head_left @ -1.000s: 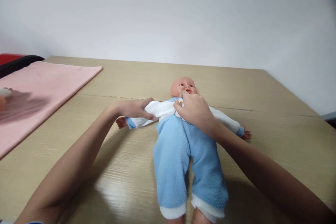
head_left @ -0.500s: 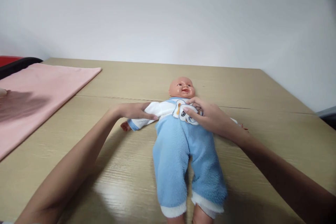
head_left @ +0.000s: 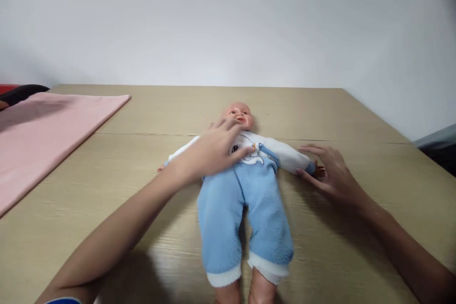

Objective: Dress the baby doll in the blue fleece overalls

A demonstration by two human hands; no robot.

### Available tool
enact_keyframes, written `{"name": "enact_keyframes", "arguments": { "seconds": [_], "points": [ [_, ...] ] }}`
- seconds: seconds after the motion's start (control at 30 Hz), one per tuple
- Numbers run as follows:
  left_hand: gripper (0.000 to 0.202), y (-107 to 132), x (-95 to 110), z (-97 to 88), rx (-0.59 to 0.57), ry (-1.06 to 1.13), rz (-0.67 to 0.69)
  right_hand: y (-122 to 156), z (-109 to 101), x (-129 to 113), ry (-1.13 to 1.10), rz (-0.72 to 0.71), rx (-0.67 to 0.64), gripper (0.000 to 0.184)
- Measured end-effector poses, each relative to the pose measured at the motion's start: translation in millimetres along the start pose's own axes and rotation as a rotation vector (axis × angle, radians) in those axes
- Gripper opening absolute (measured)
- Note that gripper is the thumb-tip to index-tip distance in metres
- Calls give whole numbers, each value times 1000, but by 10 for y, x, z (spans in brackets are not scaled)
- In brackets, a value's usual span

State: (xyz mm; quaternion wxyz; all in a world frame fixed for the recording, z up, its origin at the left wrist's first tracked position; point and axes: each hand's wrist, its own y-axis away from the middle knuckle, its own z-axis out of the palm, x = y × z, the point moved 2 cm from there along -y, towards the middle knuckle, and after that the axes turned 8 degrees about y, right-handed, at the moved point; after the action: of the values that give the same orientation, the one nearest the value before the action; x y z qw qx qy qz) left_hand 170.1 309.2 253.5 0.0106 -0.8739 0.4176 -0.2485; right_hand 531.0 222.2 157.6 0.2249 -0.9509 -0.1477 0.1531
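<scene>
A baby doll (head_left: 245, 185) lies on its back on the wooden table (head_left: 356, 118), dressed in a white top and fluffy blue overalls. Its head (head_left: 238, 114) points away from me and its bare feet reach the near edge of view. My left hand (head_left: 210, 152) rests flat on the doll's chest and left shoulder, fingers stretched out toward the bib. My right hand (head_left: 329, 173) lies on the table beside the doll's right sleeve cuff (head_left: 309, 167), fingers spread, fingertips touching the cuff and the doll's small hand.
A pink cloth (head_left: 46, 128) is spread over the table's left side. Behind it at the far left edge lies something dark (head_left: 21, 92) with a bit of red. A plain white wall stands behind the table.
My left hand slid from the doll's left sleeve onto its chest. My right hand left the bib and moved out to the doll's right cuff. The view shifted slightly.
</scene>
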Motion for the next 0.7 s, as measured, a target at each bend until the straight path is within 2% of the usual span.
{"name": "enact_keyframes", "arguments": {
  "seconds": [0.03,0.1,0.2,0.33,0.5,0.6,0.7],
  "points": [
    [52,-116,134,109,4,-11,76,47,19,79,-41,18,-42,56],
    [41,-348,300,327,-64,-56,148,126,36,193,-136,69,-152,60],
    [32,-600,321,563,-174,-109,154,194,8,282,-224,189,-227,59],
    [29,-670,210,678,-167,-98,178,162,-68,281,-384,343,-73,53],
    [32,-616,143,728,-73,32,272,-83,-158,89,-640,357,147,52],
    [36,-620,122,747,-58,137,360,-299,-182,-58,-621,348,164,52],
    [38,-620,117,743,-61,153,436,-513,-139,-201,-569,311,132,53]
  ]
}}
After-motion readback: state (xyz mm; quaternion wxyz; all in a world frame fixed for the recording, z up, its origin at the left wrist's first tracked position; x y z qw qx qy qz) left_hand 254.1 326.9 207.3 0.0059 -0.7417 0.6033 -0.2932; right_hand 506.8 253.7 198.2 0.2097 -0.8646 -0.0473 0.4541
